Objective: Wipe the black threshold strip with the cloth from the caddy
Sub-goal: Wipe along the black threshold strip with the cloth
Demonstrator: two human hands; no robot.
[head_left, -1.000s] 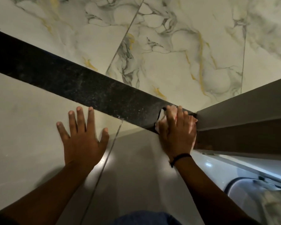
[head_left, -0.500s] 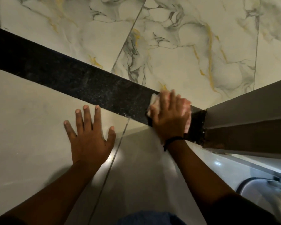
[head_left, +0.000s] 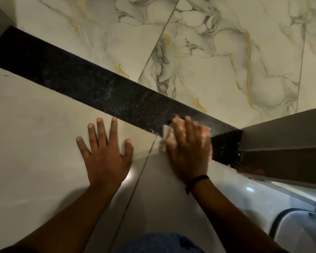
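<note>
The black speckled threshold strip (head_left: 91, 84) crosses the floor diagonally from upper left to the door frame at right. My right hand (head_left: 188, 148) lies flat on a pale cloth (head_left: 166, 132), pressing it onto the strip's near edge close to the right end; only the cloth's left and right edges show past my fingers, and the hand is motion-blurred. My left hand (head_left: 106, 152) rests spread and flat on the plain grey tile just in front of the strip, holding nothing.
A grey door frame (head_left: 285, 143) stands upright at the strip's right end. Marbled white tiles (head_left: 217, 61) lie beyond the strip. A grey plastic container (head_left: 299, 230) sits at the lower right. My blue-clad knee (head_left: 161, 243) shows at the bottom.
My right hand slid the cloth away from the door frame leftward along the strip, then pulled back toward the strip's near edge. My left hand has stayed planted on the tile.
</note>
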